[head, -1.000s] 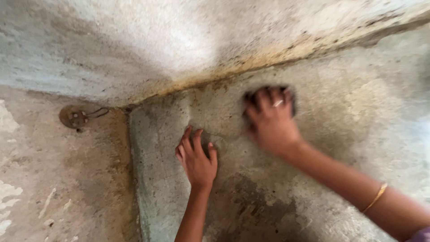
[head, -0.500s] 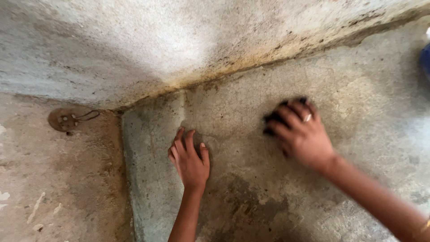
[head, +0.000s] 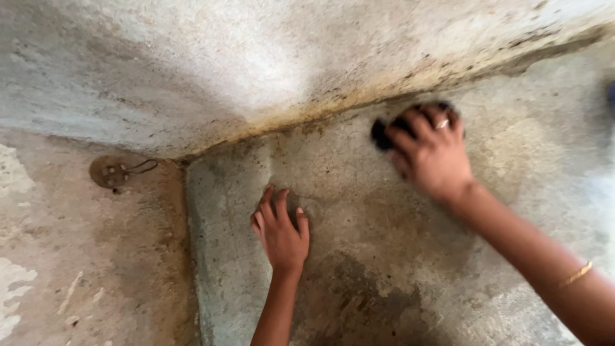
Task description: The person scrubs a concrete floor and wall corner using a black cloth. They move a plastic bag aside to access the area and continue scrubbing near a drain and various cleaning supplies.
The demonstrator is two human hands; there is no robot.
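**Two hands on a stained concrete slab**

Two bare hands press on the raised concrete slab [head: 384,256]. The left hand [head: 282,234] lies flat, fingers spread and open, palm on the slab near its left edge. The right hand [head: 430,154], blurred, closes its fingers over a dark scrubbing pad [head: 383,134] and holds it against the slab close to the rust-stained seam under the wall [head: 256,64]. A ring and a gold bangle [head: 576,274] show on that arm. A round metal drain cover [head: 110,172] sits on the lower floor to the left.
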